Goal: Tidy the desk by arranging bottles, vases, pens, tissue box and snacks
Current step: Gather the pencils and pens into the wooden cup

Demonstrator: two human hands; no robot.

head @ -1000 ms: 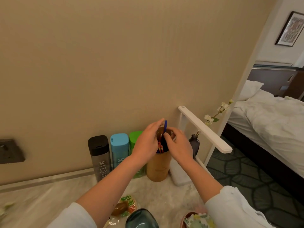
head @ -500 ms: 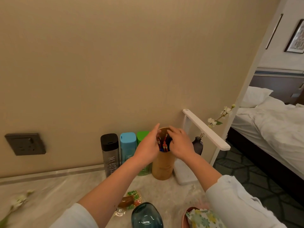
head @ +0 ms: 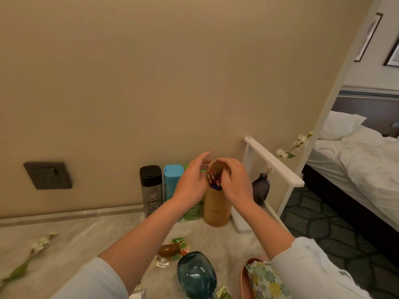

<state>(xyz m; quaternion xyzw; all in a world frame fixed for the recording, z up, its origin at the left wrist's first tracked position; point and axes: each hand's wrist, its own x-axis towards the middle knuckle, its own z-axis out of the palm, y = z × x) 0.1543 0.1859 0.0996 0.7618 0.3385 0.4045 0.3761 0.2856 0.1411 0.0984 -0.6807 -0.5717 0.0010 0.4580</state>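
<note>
The blue pen that stuck up a second ago is now down with the other pens [head: 213, 180] in the brown cup [head: 216, 209] by the wall, so both hands, the left hand [head: 192, 186] and the right hand [head: 235, 182], hover open over it, holding nothing, and the pens look done.

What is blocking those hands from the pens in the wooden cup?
Nothing visible. Both hands are already at the rim of the wooden cup: the left hand beside it, the right hand over it, fingers among the pens.
</note>
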